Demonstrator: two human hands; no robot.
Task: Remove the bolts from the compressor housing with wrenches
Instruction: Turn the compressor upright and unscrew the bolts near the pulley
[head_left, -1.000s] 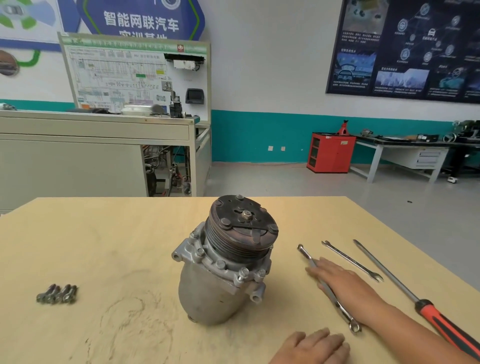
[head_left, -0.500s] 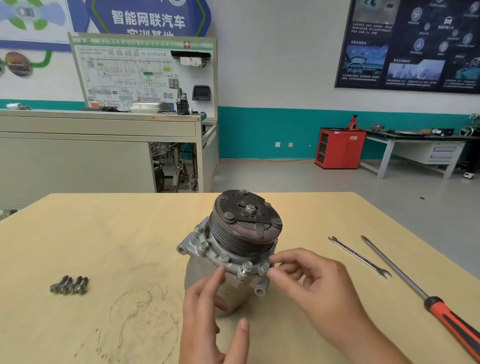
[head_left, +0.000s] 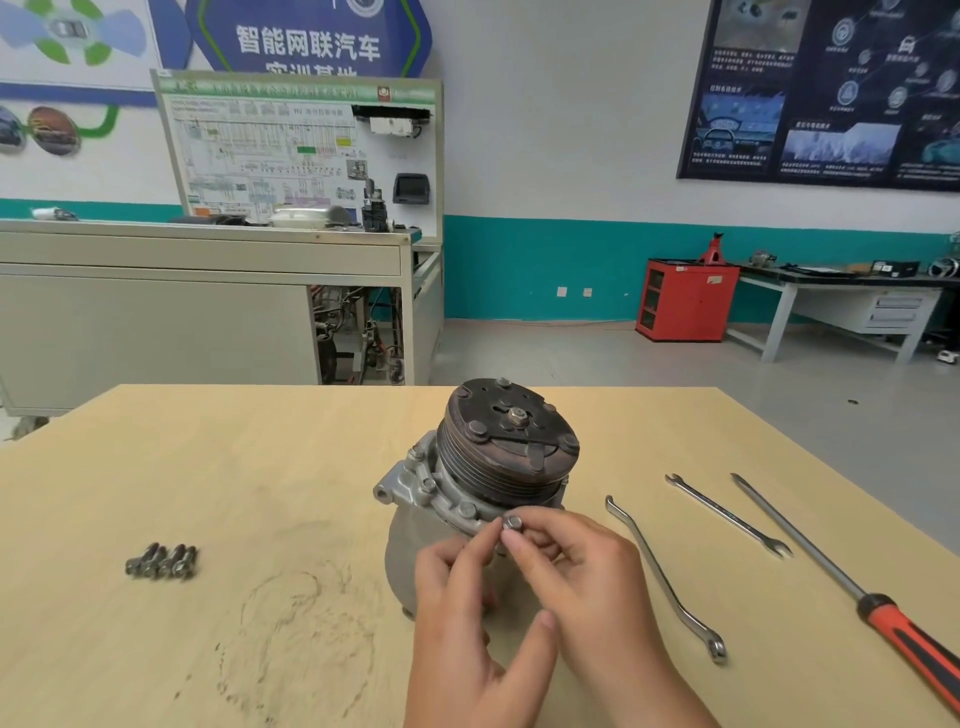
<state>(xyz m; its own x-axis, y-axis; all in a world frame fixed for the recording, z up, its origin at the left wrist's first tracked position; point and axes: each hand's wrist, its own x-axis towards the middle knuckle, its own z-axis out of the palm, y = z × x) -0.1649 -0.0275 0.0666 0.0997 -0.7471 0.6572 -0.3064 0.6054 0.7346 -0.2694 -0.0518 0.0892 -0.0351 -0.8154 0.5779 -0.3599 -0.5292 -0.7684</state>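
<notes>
The silver compressor housing (head_left: 415, 486) with its dark grooved pulley (head_left: 506, 441) lies tilted on the wooden table (head_left: 234, 467). At its front flange, my right hand (head_left: 576, 566) pinches a bolt (head_left: 512, 522) between thumb and fingertip. My left hand (head_left: 457, 603) rests against the housing body just below, fingers extended up toward the same bolt. Other bolts still sit in the flange at the left. Several removed bolts (head_left: 162, 561) lie in a row at the table's left.
Right of the compressor lie a bent ring wrench (head_left: 662, 577), a slim open-end wrench (head_left: 727, 514) and a long red-handled screwdriver (head_left: 904, 631). Beyond the table stand a grey training bench (head_left: 208, 291), a red cabinet (head_left: 685, 299) and a workbench (head_left: 841, 306).
My right hand left the ring wrench on the table and came to the flange. Both hands rose to the compressor front; the right now pinches a bolt.
</notes>
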